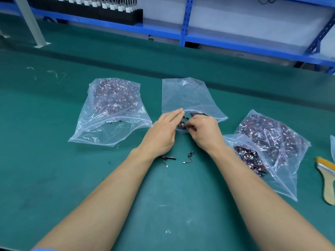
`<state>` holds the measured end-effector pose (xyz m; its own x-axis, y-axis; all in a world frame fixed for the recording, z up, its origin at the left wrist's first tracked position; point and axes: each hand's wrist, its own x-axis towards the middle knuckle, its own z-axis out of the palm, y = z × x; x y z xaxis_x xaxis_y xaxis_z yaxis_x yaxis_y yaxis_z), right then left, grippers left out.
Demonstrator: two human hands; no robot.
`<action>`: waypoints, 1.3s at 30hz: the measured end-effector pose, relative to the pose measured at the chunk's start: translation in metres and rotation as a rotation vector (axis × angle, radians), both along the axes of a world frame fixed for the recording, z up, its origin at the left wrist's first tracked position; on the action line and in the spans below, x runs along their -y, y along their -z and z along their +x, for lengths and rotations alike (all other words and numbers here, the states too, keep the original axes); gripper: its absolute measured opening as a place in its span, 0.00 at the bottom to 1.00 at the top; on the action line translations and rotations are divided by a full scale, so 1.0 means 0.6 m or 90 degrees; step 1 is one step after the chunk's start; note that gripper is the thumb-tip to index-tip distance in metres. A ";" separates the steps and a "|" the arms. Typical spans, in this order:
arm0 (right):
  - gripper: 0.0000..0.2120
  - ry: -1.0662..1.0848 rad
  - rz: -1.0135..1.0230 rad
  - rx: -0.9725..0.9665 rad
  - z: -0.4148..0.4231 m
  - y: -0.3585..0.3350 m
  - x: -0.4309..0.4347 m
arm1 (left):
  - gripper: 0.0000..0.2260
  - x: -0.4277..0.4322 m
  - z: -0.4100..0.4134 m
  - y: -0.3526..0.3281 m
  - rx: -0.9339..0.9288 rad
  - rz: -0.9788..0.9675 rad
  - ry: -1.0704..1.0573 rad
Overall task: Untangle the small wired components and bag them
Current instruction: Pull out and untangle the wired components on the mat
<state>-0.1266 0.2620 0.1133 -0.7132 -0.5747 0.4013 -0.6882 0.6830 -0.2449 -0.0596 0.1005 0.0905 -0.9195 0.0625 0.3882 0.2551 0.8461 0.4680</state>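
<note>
A nearly empty clear zip bag [188, 98] lies in the middle of the green table, mouth toward me, with a few small black wired components [197, 114] just inside. My left hand [163, 131] lies at the bag's mouth, fingers straight. My right hand [203, 131] pinches a small wired component [183, 125] at the opening. Two loose components lie near my wrists: one by the left wrist [167, 158], one between the arms [189, 156].
A full bag of components [112, 105] lies to the left. Two more bags sit at the right, one full [272, 138], one partly filled [252, 160]. A brush with a wooden handle [328, 178] lies at the right edge. Blue shelving [184, 20] runs behind the table.
</note>
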 end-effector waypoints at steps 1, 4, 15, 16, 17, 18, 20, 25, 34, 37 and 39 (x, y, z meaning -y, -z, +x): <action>0.10 -0.005 -0.056 0.007 0.005 0.000 -0.004 | 0.24 0.000 0.000 0.000 0.000 0.007 0.002; 0.09 0.024 -0.175 0.065 0.023 -0.004 -0.016 | 0.23 0.003 -0.002 0.000 0.001 0.034 0.010; 0.10 0.067 -0.212 0.280 0.116 0.000 -0.086 | 0.22 0.010 0.015 -0.001 0.062 0.068 0.043; 0.09 0.058 -0.203 0.281 0.120 0.002 -0.088 | 0.22 0.011 0.019 -0.002 0.068 0.072 0.043; 0.09 0.052 -0.198 0.276 0.123 0.004 -0.090 | 0.22 0.011 0.025 -0.004 0.073 0.079 0.043; 0.08 0.050 -0.195 0.267 0.125 0.005 -0.092 | 0.22 0.012 0.032 -0.006 0.078 0.087 0.042; 0.07 0.057 -0.187 0.239 0.126 0.008 -0.097 | 0.21 0.014 0.050 -0.010 0.078 0.106 0.037; 0.06 0.048 -0.198 0.180 0.123 0.014 -0.103 | 0.15 0.028 0.100 -0.013 0.096 0.128 0.026; 0.05 0.036 -0.162 0.166 0.128 0.026 -0.085 | 0.02 0.030 0.128 -0.013 0.120 0.008 0.007; 0.06 0.040 -0.156 0.164 0.128 0.028 -0.084 | 0.02 0.027 0.127 -0.011 0.095 0.017 0.030; 0.07 0.038 -0.164 0.162 0.128 0.029 -0.084 | 0.03 0.024 0.127 -0.009 0.056 0.052 0.035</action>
<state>-0.0500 0.3123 0.0957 -0.8386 -0.4317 0.3323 -0.5431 0.6140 -0.5728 0.0164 0.0863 0.0961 -0.9462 0.0861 0.3118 0.2554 0.7903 0.5569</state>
